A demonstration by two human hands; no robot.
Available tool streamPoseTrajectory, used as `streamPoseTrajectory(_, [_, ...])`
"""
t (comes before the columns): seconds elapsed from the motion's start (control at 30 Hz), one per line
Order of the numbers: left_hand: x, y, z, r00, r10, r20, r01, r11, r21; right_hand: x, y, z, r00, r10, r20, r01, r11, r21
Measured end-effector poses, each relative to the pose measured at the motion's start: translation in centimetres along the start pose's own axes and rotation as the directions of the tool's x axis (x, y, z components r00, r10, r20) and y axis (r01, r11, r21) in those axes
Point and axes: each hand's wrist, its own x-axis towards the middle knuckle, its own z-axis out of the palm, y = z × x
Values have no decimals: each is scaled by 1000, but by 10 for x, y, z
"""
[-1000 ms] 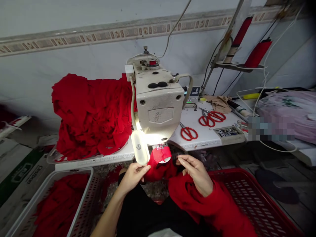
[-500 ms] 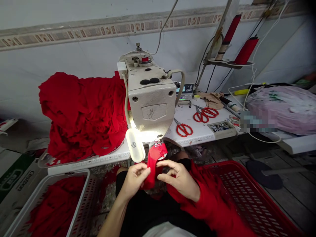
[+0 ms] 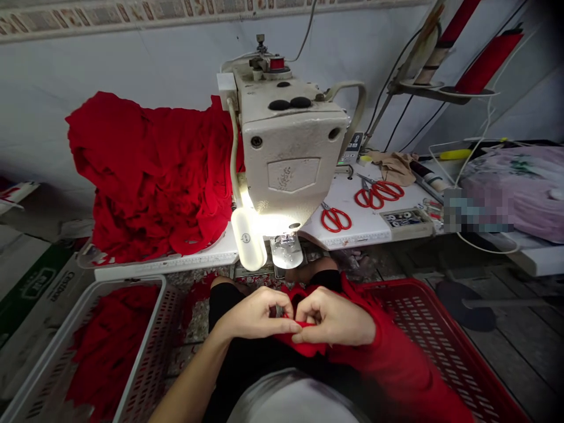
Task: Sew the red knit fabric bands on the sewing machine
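Red cloth (image 3: 311,348): soft, folded, above the lap (image 3: 247,355), held between both hands
Left hand (image 3: 261,312): thumb and forefinger pinching the red cloth's edge
Right hand (image 3: 338,317): fingers curled, pinching the same edge, close beside the left hand
Sewing machine (image 3: 288,150): cream, boxy, rough-surfaced casing
Basket (image 3: 143,351): white, slotted walls

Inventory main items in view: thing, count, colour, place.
sewing machine: 1, off-white, centre
table: 1, white, under machine
lamp: 1, whitish, beside machine
thread spool: 1, red, atop machine
thread cones: 2, red, upper right
cloth pile: 1, red, table left
scissors: apparently 3, red-handled, table right
bobbin tray: 1, greyish, beside scissors
bundle: 1, pale pink, far right
left basket: 1, white, lower left
right basket: 1, red, lower right
held cloth: 1, red, lower centre
left hand: 1, bare, on held cloth
right hand: 1, bare, on held cloth
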Motion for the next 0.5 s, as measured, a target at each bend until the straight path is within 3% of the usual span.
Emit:
streamPoseTrajectory(0.07, [-1,-2,-2,997,-63,-42,62,998,-20,-1,6,-8,994,-5,-105,6,1000,12])
streamPoseTrajectory(0.17, [-4,-8,-3,960,-185,-210,157,977,-142,0,18,-13,957,19,-290,24,989,144])
streamPoseTrajectory(0.27, [-6,-13,0,906,-232,-353,138,952,-272,4,25,-12,920,55,-389,64,956,285])
streamPoseTrajectory(0.33, [-6,-13,1,890,-171,-423,70,967,-245,7,24,-11,907,60,-417,80,947,312])
streamPoseTrajectory(0.5, [-5,-4,-5,844,107,-525,-12,983,181,5,3,-14,844,-64,-533,145,983,110])
